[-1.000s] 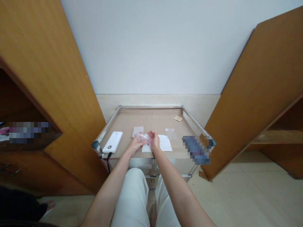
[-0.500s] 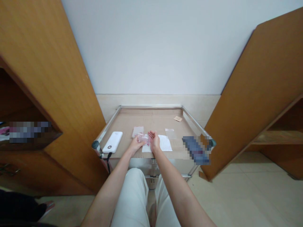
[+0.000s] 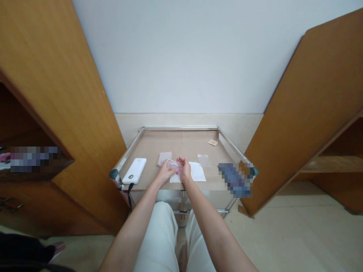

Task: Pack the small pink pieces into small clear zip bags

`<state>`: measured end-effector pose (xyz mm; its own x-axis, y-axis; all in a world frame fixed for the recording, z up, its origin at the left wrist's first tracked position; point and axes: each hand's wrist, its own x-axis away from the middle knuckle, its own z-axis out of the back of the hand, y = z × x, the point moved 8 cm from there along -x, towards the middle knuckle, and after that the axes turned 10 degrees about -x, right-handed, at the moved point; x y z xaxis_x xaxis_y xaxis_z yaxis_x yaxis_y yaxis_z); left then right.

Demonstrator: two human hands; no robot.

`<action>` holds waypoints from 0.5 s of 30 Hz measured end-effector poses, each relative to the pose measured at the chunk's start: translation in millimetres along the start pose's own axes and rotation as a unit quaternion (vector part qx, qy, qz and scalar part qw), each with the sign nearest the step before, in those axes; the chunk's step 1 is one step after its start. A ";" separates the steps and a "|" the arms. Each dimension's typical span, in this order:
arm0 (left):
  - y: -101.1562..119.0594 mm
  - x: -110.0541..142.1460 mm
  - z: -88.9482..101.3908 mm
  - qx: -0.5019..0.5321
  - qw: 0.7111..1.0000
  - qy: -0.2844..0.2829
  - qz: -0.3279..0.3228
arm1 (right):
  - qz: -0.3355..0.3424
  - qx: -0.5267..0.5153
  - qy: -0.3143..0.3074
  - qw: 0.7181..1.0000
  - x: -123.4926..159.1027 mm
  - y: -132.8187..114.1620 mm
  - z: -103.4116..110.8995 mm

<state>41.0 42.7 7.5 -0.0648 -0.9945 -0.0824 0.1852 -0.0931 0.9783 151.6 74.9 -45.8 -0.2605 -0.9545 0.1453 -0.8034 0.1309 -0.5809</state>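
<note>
Plastic bag [image 3: 173, 165] is held in the left hand [image 3: 163, 174] above the table [image 3: 181, 141], its end close against the right hand [image 3: 185, 173], loosely cupped over the white sheet [image 3: 197, 172], though whether that palm holds anything, I cannot tell.

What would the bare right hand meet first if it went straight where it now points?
Probably the straight silver metal rail behind the flat brown cardboard; the height of the right hand is unclear.
</note>
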 end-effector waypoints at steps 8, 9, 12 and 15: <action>0.2 -2.4 -7.5 0.015 1.000 0.006 -0.011 | -0.002 0.043 0.012 0.999 1.4 0.9 2.5; -0.3 -3.2 -9.4 0.019 1.000 -0.001 -0.006 | -0.007 0.050 0.012 0.999 1.8 1.8 2.7; 1.6 -5.1 -13.5 0.024 1.000 -0.017 -0.004 | -0.023 0.063 0.001 0.998 2.6 4.3 2.6; 4.9 -7.1 -9.9 0.010 1.000 0.006 -0.017 | -0.018 0.060 -0.006 0.998 1.8 4.1 2.6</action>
<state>52.0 48.9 11.0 -0.0585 -0.9913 -0.1179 0.1628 -0.1260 0.9786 149.3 73.1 -50.0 -0.2262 -0.9610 0.1588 -0.7426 0.0647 -0.6667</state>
